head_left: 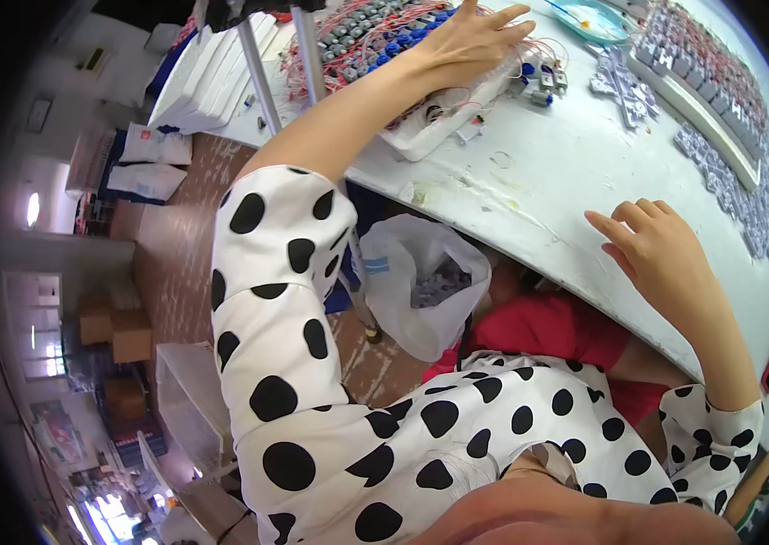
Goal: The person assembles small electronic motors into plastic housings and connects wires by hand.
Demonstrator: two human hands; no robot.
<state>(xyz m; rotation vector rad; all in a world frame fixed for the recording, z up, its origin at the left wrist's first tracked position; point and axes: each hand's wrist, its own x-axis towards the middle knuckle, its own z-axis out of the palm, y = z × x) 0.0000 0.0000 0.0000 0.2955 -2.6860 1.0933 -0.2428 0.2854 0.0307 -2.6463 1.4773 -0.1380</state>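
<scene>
My left hand (pixel 471 47) reaches far across the table with its fingers spread over the edge of a white foam tray (pixel 443 132). Small motors (pixel 375 53) with grey and blue parts and thin red wires crowd the tray. Just right of that hand, a few loose small motors (pixel 543 84) lie with their wires on the table. My right hand (pixel 652 250) hovers by the table's near edge, fingers loosely bent and apart, nothing seen in it. Any object beneath my left fingers is hidden.
On the white table (pixel 566 173) stands a long tray (pixel 702 113) packed with wired parts. Grey plastic pieces (pixel 720 177) are heaped beside it. A turquoise dish (pixel 593 20) sits at the back. Below the near edge hangs a white bag (pixel 394 272) with grey pieces. Metal poles (pixel 307 59) rise at left.
</scene>
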